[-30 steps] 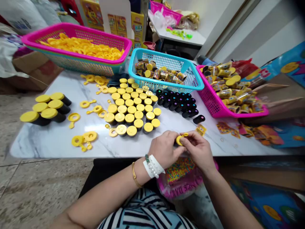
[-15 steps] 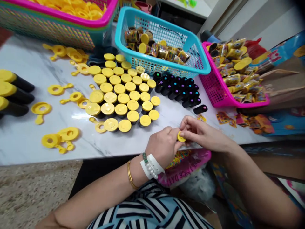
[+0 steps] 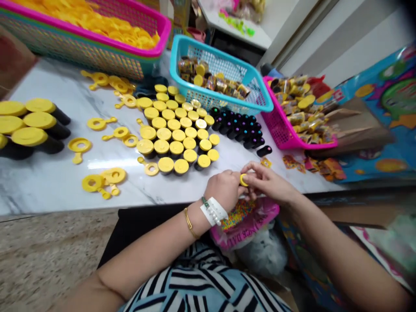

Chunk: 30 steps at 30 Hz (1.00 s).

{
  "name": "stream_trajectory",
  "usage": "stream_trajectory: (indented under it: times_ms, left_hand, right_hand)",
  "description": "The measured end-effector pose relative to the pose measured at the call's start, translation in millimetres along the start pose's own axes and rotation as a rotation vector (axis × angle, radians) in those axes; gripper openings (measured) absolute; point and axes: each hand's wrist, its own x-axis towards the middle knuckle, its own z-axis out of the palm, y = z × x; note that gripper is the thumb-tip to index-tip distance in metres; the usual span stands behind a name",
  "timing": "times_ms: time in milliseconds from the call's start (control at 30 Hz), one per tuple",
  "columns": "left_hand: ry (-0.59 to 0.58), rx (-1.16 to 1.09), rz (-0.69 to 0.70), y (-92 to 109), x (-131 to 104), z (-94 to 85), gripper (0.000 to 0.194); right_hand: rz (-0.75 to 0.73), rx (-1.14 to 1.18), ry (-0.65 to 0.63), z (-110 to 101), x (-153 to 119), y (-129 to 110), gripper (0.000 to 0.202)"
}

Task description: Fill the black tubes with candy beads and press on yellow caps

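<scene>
Near the table's front edge my two hands meet around a small round yellow cap (image 3: 243, 180). My right hand (image 3: 271, 182) has its thumb pressed on the cap, with its fingers curled around the far side. My left hand (image 3: 223, 189), with bracelets and a white band at the wrist, is closed against the cap's left side; what its fingers grip is hidden. Just below the hands is a pink bag-lined container (image 3: 264, 214) of tiny coloured beads (image 3: 238, 213). Beyond them stand several black tubes with yellow caps (image 3: 176, 148) and several small black tubes with coloured dots (image 3: 238, 130).
Loose yellow ring-shaped pieces (image 3: 94, 183) lie on the left of the marble-look table (image 3: 58, 177). A pink-rimmed basket (image 3: 162, 39) of yellow parts, a blue basket (image 3: 224, 102) and a pink basket (image 3: 282, 134) line the back. Small printed packets (image 3: 326, 169) lie at right.
The view has shifted, so the table items appear further right on the left side. Both hands stay together at the yellow cap; the right fingers have shifted slightly, and more beads show below.
</scene>
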Motion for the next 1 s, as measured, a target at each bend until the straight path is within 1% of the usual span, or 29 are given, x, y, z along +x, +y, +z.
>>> stream_trajectory:
  times_ms: [133,233,300,433,500,567,667,733,767,833,867,900,933,967,1000]
  left_hand:
    - [0.026,-0.013,0.016,-5,0,0.8,0.023]
    - [0.042,-0.014,0.014,-7,0,3.0,0.021]
    - [0.037,-0.016,0.009,-6,-1,4.4,0.022]
    - [0.039,-0.009,0.002,-4,-5,3.2,0.023]
    - [0.053,-0.004,0.008,-4,-5,1.2,0.020]
    - [0.075,-0.004,0.013,-2,-4,-0.9,0.018]
    - [0.117,-0.007,-0.001,1,-9,-4.3,0.022]
    - [0.145,-0.003,-0.023,2,-23,-8.4,0.034]
    - [0.166,0.000,-0.027,0,-34,-11.4,0.043]
    - [0.249,0.017,-0.006,-9,-62,-20.5,0.055]
    - [0.344,0.030,0.030,-17,-79,-27.0,0.054]
    - [0.455,0.058,0.061,-27,-96,-35.0,0.048]
    - [0.576,0.107,0.056,-39,-113,-44.6,0.039]
    - [0.685,0.173,0.018,-52,-128,-55.6,0.035]
    - [0.770,0.250,-0.028,-65,-142,-67.6,0.034]
  right_hand:
    - [0.016,-0.014,0.005,6,-8,5,0.044]
    - [0.012,-0.022,0.005,6,-6,6,0.046]
    - [0.017,0.024,0.020,6,-3,9,0.047]
    - [0.029,0.173,0.106,12,-3,15,0.044]
    - [-0.003,0.201,0.122,16,-7,17,0.044]
    - [-0.071,0.195,0.106,19,-10,20,0.049]
    - [-0.158,0.111,0.097,21,-9,24,0.056]
    - [-0.197,0.027,0.158,22,0,22,0.053]
    - [-0.217,-0.001,0.197,23,8,20,0.051]
    - [-0.259,-0.022,0.267,27,26,13,0.048]
    - [-0.277,-0.021,0.294,31,35,9,0.049]
    - [-0.289,-0.021,0.313,35,44,4,0.050]
    - [-0.297,-0.024,0.331,39,52,-1,0.052]
    - [-0.301,-0.030,0.344,43,58,-5,0.054]
    - [-0.304,-0.035,0.353,46,63,-8,0.056]
